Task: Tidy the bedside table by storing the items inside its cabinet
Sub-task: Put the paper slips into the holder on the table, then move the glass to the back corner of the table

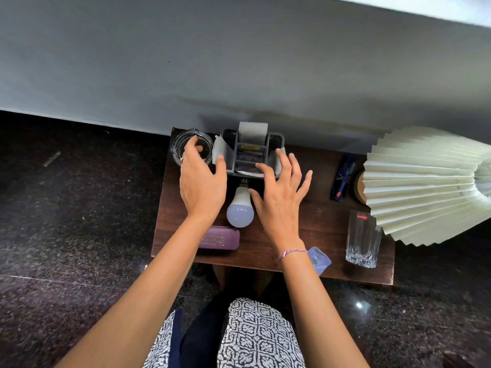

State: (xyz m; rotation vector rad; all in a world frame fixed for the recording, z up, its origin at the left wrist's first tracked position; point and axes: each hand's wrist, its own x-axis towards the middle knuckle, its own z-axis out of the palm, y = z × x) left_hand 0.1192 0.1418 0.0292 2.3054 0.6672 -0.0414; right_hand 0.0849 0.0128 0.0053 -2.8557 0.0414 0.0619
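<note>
A dark wooden bedside table [318,224] stands against the wall. At its back sits a grey organiser caddy [251,152] holding papers. My left hand [202,181] and my right hand [279,192] hover open on either side of the caddy's front, fingers spread, holding nothing. A white light bulb [240,211] lies between my wrists. A clear glass ashtray [191,147] is at the back left, partly under my left fingers. A purple spectacle case [220,241] lies at the front left. A tall clear tumbler [362,239] stands at the right.
A pleated cream lampshade [425,187] overhangs the table's right end, above a round wooden lamp base [359,188]. Blue glasses [342,176] lie beside it. A small clear packet [320,260] rests at the front edge. Dark speckled floor surrounds the table; my patterned clothing shows below.
</note>
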